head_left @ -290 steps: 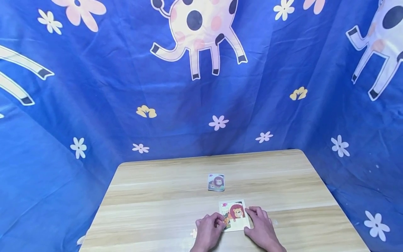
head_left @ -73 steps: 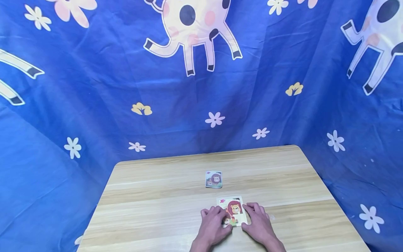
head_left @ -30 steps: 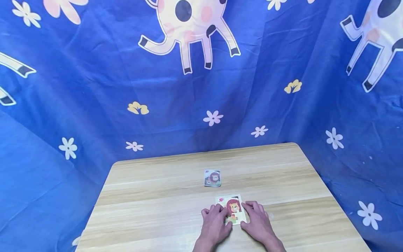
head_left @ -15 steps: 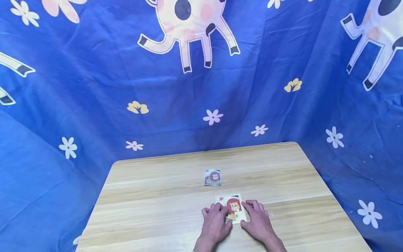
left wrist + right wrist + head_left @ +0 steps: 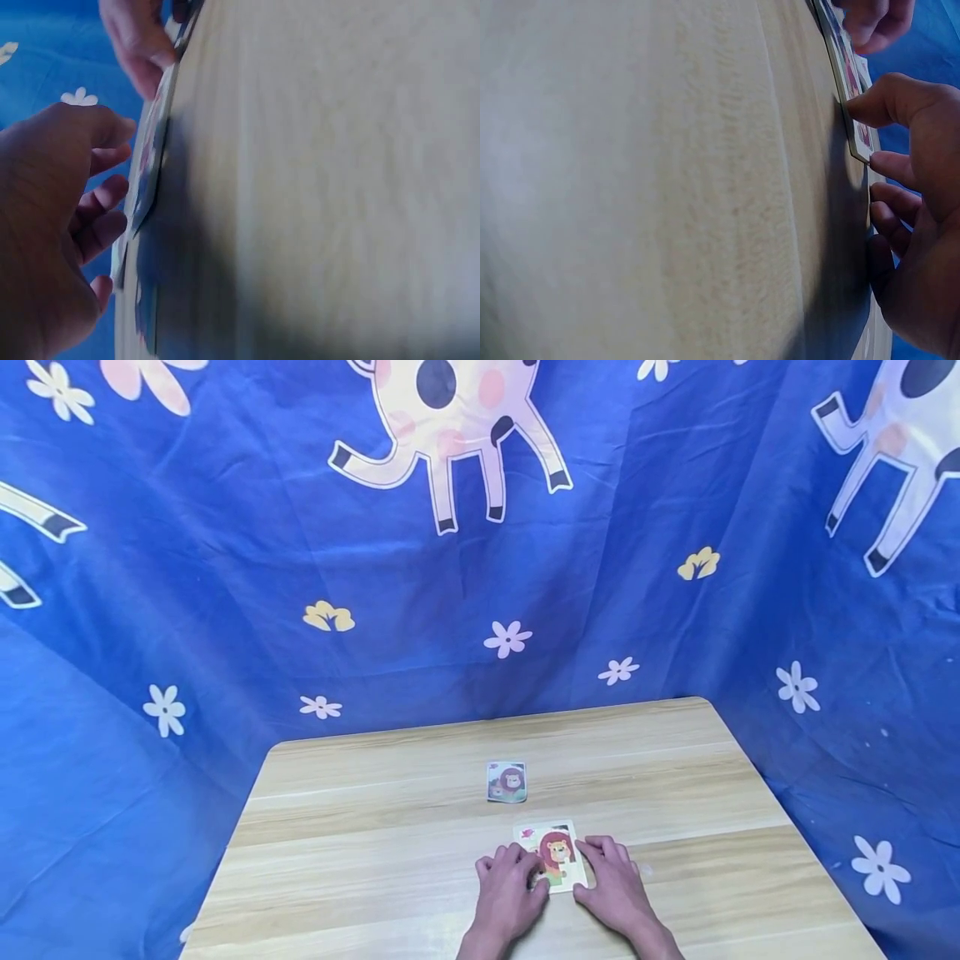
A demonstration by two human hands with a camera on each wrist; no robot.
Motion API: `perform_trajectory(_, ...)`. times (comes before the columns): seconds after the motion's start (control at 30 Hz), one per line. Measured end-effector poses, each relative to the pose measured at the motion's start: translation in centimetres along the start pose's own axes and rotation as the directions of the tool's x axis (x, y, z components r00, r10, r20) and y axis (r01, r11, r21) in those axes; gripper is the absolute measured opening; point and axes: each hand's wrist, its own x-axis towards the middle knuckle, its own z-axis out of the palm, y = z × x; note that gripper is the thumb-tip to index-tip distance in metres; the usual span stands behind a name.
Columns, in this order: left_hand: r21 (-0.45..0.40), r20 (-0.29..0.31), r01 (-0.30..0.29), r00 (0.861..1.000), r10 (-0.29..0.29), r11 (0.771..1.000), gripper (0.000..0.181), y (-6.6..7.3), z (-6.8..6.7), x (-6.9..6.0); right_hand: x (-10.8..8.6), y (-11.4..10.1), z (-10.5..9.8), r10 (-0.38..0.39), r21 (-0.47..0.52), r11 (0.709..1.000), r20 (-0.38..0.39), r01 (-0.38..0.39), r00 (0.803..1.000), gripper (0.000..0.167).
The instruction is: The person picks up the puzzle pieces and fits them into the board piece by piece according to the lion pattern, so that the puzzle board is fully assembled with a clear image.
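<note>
A jigsaw puzzle board (image 5: 557, 850) with a lion picture lies flat on the table, pale and bare at its lower right. My right hand (image 5: 615, 887) holds its right side, with the thumb (image 5: 889, 101) on the near edge and a finger at the corner. Over the board's left side is my left hand (image 5: 507, 893), which covers part of the picture in the head view. In the left wrist view its fingers (image 5: 101, 217) are loosely bent, with nothing seen between them. A loose puzzle piece (image 5: 146, 319) lies on the table left of the board.
A small picture card (image 5: 507, 782) showing the same lion lies beyond the board. The wood-grain table (image 5: 360, 835) reaches back to a blue curtain (image 5: 420, 668) printed with flowers and animals, which also hangs along both sides.
Seconds ago my left hand pinched a piece at the board's lower left; picture now fills part of the lower row. Just now that hand has shifted slightly left. My right hand stays at the edge.
</note>
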Motion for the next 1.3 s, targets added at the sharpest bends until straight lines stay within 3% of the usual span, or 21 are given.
perform_trajectory(0.2, -0.032, 0.029, 0.09, 0.996, -0.089, 0.995, 0.019, -0.9, -1.1, -0.6, -0.1, 0.0, 0.0, 0.012, 0.006, 1.0, 0.011, -0.012, 1.0, 0.069)
perform_trajectory(0.53, -0.019, 0.086, 0.158, 0.984, -0.156, 0.987, 0.031, -2.4, -1.8, -1.6, -0.1, 0.1, 0.1, 0.011, 0.005, 1.0, 0.012, -0.011, 1.0, 0.069)
perform_trajectory(0.83, 0.002, 0.065, 0.175, 0.982, -0.175, 0.985, 0.035, -3.7, -2.8, -3.0, 0.0, 0.0, 0.0, 0.025, 0.015, 1.0, 0.03, -0.026, 0.999, 0.07)
perform_trajectory(1.03, 0.005, 0.097, 0.211, 0.973, -0.21, 0.978, 0.035, -4.2, -2.9, -3.8, 0.1, 0.3, 0.3, 0.016, 0.021, 1.0, 0.025, -0.016, 1.0, 0.069)
perform_trajectory(1.3, 0.015, 0.109, 0.206, 0.972, -0.206, 0.979, 0.038, -4.9, -2.9, -4.7, 0.0, 0.8, 0.7, 0.0, 0.018, 1.0, 0.004, 0.0, 1.0, 0.069)
